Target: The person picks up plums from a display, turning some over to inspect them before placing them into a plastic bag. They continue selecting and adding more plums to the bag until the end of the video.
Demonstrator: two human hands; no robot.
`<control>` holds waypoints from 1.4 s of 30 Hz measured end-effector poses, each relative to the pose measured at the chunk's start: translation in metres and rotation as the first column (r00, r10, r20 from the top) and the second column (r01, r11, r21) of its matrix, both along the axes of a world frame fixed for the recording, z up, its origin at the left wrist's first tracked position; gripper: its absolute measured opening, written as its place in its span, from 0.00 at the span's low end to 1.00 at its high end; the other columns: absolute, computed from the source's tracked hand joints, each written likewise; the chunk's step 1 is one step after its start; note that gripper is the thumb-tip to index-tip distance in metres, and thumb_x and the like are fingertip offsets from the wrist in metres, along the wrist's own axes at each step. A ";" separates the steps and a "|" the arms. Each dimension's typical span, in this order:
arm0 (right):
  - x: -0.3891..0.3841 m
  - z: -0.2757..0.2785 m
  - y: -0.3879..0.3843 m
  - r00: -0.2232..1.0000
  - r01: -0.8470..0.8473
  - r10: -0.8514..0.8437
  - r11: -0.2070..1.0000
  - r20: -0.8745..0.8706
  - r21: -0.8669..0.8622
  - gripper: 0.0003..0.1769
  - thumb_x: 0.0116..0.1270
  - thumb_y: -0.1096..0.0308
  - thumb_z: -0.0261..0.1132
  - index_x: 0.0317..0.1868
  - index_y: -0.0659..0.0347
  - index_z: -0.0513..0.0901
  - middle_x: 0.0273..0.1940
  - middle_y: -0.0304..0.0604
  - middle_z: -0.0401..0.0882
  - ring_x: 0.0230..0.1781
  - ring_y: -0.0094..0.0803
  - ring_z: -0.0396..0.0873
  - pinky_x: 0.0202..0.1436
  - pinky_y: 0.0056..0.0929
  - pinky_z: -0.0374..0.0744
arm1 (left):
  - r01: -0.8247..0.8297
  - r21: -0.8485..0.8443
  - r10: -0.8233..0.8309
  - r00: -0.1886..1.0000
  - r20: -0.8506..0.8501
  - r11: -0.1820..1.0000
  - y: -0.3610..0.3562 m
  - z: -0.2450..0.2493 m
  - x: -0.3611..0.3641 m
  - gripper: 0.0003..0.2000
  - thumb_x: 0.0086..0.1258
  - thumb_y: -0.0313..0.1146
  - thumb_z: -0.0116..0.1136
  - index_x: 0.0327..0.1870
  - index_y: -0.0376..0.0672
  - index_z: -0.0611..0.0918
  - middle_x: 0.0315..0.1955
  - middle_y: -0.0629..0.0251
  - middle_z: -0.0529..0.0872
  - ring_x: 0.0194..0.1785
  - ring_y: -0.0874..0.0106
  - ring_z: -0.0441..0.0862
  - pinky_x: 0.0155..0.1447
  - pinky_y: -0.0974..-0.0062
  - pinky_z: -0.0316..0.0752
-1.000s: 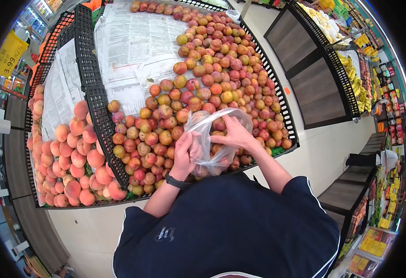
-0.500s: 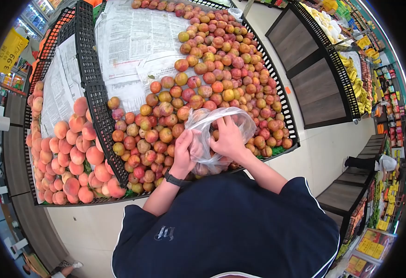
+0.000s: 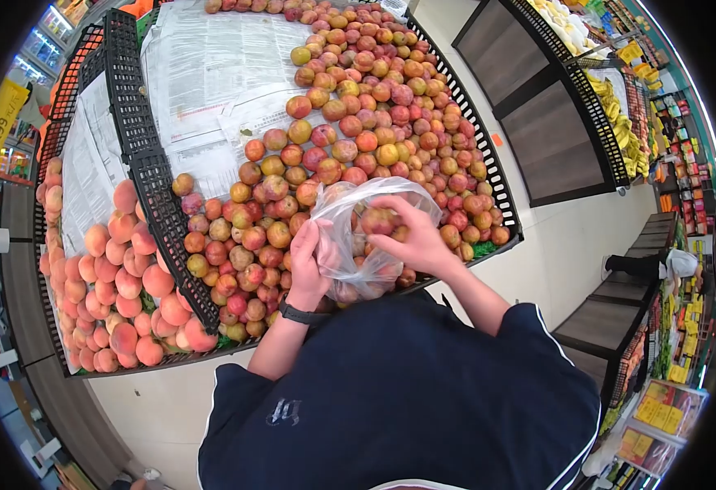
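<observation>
A clear plastic bag (image 3: 345, 257) hangs in front of me over the near edge of the plum pile, its mouth spread wide. My left hand (image 3: 309, 257) is closed on the bag's left side, fingertips pinching the film. At the bag's mouth, my right hand (image 3: 419, 241) has its thumb and fingers apart in a curve. Reddish plums (image 3: 376, 220) show between them, seen through the film. Around and beyond the bag lie many loose red and yellow plums (image 3: 358, 143).
A black plastic divider (image 3: 149, 163) separates the plums from peaches (image 3: 125, 282) on the left. Newspaper (image 3: 211, 82) lines the display. A yellow price sign (image 3: 2, 118) stands at far left. Bananas (image 3: 619, 122) and a person in black trousers (image 3: 631, 265) are to the right.
My right thumb and fingers have spread apart, and the bag's mouth is wider. My left hand stays closed on the film. The view has shifted slightly.
</observation>
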State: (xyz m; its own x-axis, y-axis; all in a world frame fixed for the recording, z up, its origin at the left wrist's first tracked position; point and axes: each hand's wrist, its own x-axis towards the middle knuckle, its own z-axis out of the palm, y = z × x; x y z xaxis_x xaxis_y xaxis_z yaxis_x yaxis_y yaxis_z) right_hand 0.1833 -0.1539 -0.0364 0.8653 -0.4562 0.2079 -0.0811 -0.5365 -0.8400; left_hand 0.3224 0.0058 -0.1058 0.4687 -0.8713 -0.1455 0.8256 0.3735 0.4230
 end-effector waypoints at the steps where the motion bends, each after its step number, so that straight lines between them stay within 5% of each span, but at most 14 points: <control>1: -0.012 0.021 -0.002 1.000 -0.015 0.017 0.985 -0.005 0.172 0.25 0.62 0.73 0.72 0.59 0.64 0.77 0.55 0.46 0.80 0.50 0.33 0.83 0.55 0.32 0.81 | -0.018 0.000 0.018 1.000 0.013 1.000 -0.001 0.000 0.000 0.15 0.86 0.40 0.42 0.49 0.39 0.79 0.12 0.76 0.63 0.13 0.82 0.58 0.18 0.82 0.52; 4: -0.046 0.042 -0.033 0.996 0.071 -0.089 0.922 0.032 0.380 0.25 0.65 0.71 0.72 0.62 0.62 0.77 0.50 0.38 0.83 0.50 0.25 0.81 0.52 0.28 0.81 | -0.019 -0.033 0.018 1.000 -0.021 0.999 -0.002 0.001 0.001 0.15 0.86 0.40 0.41 0.49 0.39 0.79 0.11 0.76 0.62 0.11 0.82 0.56 0.17 0.82 0.51; 6: -0.058 0.030 -0.063 0.910 0.386 -0.412 0.801 -0.047 0.458 0.24 0.65 0.71 0.72 0.61 0.63 0.78 0.45 0.38 0.84 0.46 0.25 0.82 0.50 0.26 0.81 | -0.015 -0.034 0.013 0.999 -0.042 0.999 -0.002 0.000 0.000 0.15 0.86 0.39 0.40 0.47 0.39 0.79 0.11 0.75 0.61 0.10 0.81 0.55 0.16 0.81 0.51; 9: -0.074 -0.048 -0.112 0.756 0.649 -0.642 0.760 -0.126 0.025 0.25 0.62 0.66 0.75 0.57 0.66 0.79 0.42 0.44 0.86 0.42 0.27 0.83 0.49 0.29 0.81 | -0.010 -0.029 0.008 0.997 -0.072 1.000 -0.004 -0.004 -0.003 0.14 0.85 0.39 0.40 0.44 0.41 0.77 0.11 0.74 0.63 0.10 0.80 0.56 0.16 0.80 0.52; 13: -0.061 -0.108 -0.108 0.763 0.588 -0.642 0.738 -0.076 -0.331 0.25 0.66 0.68 0.67 0.62 0.65 0.72 0.52 0.64 0.78 0.55 0.57 0.78 0.59 0.46 0.78 | 0.016 -0.016 -0.017 0.993 -0.114 1.000 0.000 -0.008 0.000 0.14 0.85 0.39 0.39 0.43 0.41 0.77 0.11 0.73 0.64 0.10 0.79 0.57 0.16 0.80 0.53; 16: -0.045 -0.116 -0.085 0.700 0.609 -0.685 0.719 -0.200 -0.334 0.28 0.68 0.68 0.63 0.67 0.63 0.67 0.58 0.65 0.69 0.55 0.64 0.74 0.60 0.50 0.76 | 0.018 -0.052 -0.024 0.994 -0.111 0.998 0.002 -0.007 0.002 0.14 0.85 0.39 0.38 0.43 0.42 0.76 0.11 0.72 0.64 0.10 0.79 0.57 0.16 0.80 0.54; 19: -0.049 -0.121 -0.083 0.694 0.503 -0.684 0.684 -0.224 -0.529 0.28 0.69 0.67 0.63 0.67 0.63 0.67 0.59 0.65 0.67 0.57 0.65 0.73 0.61 0.51 0.75 | 0.028 -0.065 -0.035 0.993 -0.116 0.997 0.001 -0.005 0.002 0.15 0.85 0.39 0.38 0.43 0.41 0.76 0.11 0.72 0.64 0.10 0.78 0.57 0.16 0.80 0.54; 22: -0.055 -0.102 -0.081 0.688 0.493 -0.676 0.702 -0.263 -0.514 0.26 0.70 0.66 0.61 0.66 0.64 0.69 0.58 0.66 0.68 0.57 0.63 0.73 0.63 0.50 0.74 | 0.038 -0.088 -0.047 0.993 -0.109 0.995 0.000 -0.006 0.002 0.14 0.85 0.38 0.37 0.43 0.41 0.76 0.11 0.72 0.64 0.10 0.78 0.56 0.17 0.80 0.54; 24: -0.056 -0.081 -0.080 0.738 0.553 -0.674 0.615 -0.012 -0.562 0.19 0.70 0.68 0.63 0.58 0.68 0.77 0.52 0.60 0.75 0.56 0.53 0.76 0.58 0.46 0.78 | 0.046 -0.098 -0.055 0.994 -0.098 0.994 0.000 -0.008 0.002 0.14 0.85 0.38 0.37 0.43 0.41 0.75 0.11 0.71 0.64 0.10 0.78 0.56 0.17 0.80 0.53; 26: -0.048 -0.034 -0.061 0.753 0.639 -0.656 0.710 0.052 -0.296 0.16 0.69 0.73 0.64 0.56 0.67 0.79 0.52 0.55 0.77 0.50 0.46 0.80 0.50 0.38 0.82 | 0.044 -0.088 -0.053 0.993 -0.108 0.995 0.000 -0.007 0.002 0.14 0.85 0.38 0.38 0.43 0.41 0.76 0.11 0.71 0.64 0.10 0.78 0.56 0.17 0.79 0.53; 29: -0.044 -0.008 -0.041 0.946 0.322 -0.323 0.933 0.023 -0.162 0.10 0.67 0.78 0.63 0.49 0.64 0.82 0.49 0.48 0.78 0.46 0.39 0.82 0.47 0.31 0.82 | 0.057 -0.062 -0.064 0.992 -0.111 0.996 0.000 -0.006 0.001 0.14 0.85 0.38 0.40 0.42 0.40 0.76 0.12 0.70 0.65 0.10 0.78 0.57 0.17 0.79 0.54; 32: -0.022 -0.008 -0.019 0.991 -0.127 0.119 0.985 -0.068 -0.119 0.09 0.64 0.76 0.65 0.45 0.65 0.82 0.50 0.49 0.78 0.51 0.42 0.80 0.53 0.38 0.81 | 0.076 0.033 -0.074 0.995 -0.068 0.997 -0.004 -0.005 -0.004 0.14 0.84 0.38 0.41 0.42 0.39 0.76 0.13 0.70 0.67 0.10 0.78 0.58 0.17 0.79 0.55; 35: -0.003 -0.021 -0.009 0.903 -0.350 0.247 0.898 -0.352 -0.267 0.17 0.59 0.69 0.70 0.49 0.63 0.82 0.55 0.52 0.76 0.58 0.48 0.75 0.60 0.45 0.78 | 0.128 -0.059 -0.130 0.991 -0.040 0.990 -0.001 -0.005 -0.003 0.14 0.84 0.38 0.43 0.42 0.39 0.77 0.13 0.70 0.69 0.11 0.78 0.59 0.17 0.80 0.55; 42: -0.010 -0.011 -0.011 0.756 -0.430 0.201 0.870 -0.623 -0.242 0.33 0.51 0.55 0.74 0.56 0.61 0.80 0.60 0.53 0.71 0.64 0.54 0.70 0.67 0.46 0.73 | 0.067 -0.007 -0.067 0.997 -0.027 0.998 0.000 -0.005 -0.004 0.14 0.84 0.38 0.42 0.42 0.38 0.77 0.14 0.70 0.70 0.11 0.79 0.60 0.17 0.81 0.55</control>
